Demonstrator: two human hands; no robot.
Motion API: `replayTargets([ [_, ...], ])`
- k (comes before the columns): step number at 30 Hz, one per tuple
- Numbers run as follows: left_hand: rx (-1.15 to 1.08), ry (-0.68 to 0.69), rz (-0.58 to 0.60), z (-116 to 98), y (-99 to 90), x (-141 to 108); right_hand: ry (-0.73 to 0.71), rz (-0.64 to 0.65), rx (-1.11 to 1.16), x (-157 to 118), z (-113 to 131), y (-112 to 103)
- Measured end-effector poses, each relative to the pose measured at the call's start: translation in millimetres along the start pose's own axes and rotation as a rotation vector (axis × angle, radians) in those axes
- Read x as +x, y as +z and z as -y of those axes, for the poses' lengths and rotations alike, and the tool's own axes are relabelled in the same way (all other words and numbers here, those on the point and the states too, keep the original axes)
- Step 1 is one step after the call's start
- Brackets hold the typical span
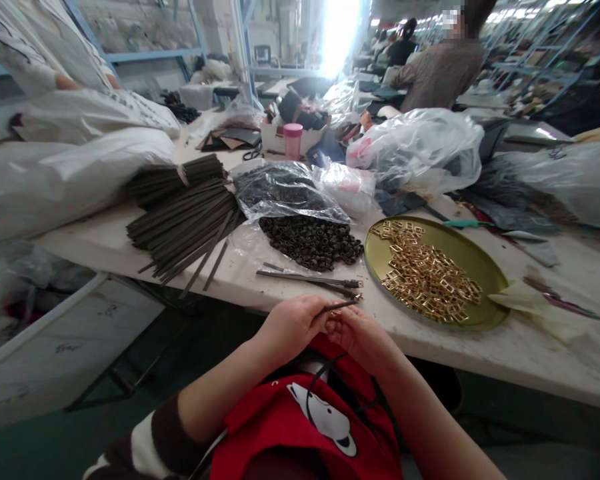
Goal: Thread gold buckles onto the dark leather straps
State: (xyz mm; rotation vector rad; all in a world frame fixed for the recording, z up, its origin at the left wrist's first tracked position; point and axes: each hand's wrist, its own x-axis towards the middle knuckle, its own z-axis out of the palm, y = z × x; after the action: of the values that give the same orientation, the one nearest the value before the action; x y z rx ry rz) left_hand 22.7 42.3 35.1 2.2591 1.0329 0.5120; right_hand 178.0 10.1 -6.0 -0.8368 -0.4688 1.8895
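Observation:
My left hand [293,325] and my right hand [360,337] meet at the table's front edge, fingers closed. Between them is a thin dark strap [341,306], pinched in my left fingers. A small glint of gold shows at my right fingertips, probably a buckle, mostly hidden by the fingers. Just beyond my hands lie a few dark straps with gold buckles [310,277] at their right ends. Behind those is a heap of small black loops [313,243]. To the right, a round gold-coloured tray [490,313] bears a pile of gold buckles [430,277].
Bundles of dark straps [180,220] lie at the left beside white sacks [70,167]. A clear plastic bag [290,190], a pink-lidded jar [293,141] and more plastic bags [420,150] stand farther back. Scissors [563,298] lie at the right. Other people are in the background.

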Motion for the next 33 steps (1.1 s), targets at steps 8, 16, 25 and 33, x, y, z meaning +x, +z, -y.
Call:
replayTargets([
  [8,0.052,-0.036,0.001,-1.9,5.9,-13.2,0.052,-0.096,0.107,-7.9,-1.5,10.1],
  [16,-0.524,-0.255,0.113,-5.3,-1.2,-9.6,-0.404,-0.237,-0.297,-9.1,-2.3,13.8],
  [25,-0.539,-0.268,0.02,-1.3,9.1,2.7,-0.443,-0.324,-0.37,-1.7,-10.9,12.4],
  [33,-0.409,-0.307,0.144,23.2,-0.2,2.7,-0.338,-0.326,-0.057,10.4,-2.5,6.8],
])
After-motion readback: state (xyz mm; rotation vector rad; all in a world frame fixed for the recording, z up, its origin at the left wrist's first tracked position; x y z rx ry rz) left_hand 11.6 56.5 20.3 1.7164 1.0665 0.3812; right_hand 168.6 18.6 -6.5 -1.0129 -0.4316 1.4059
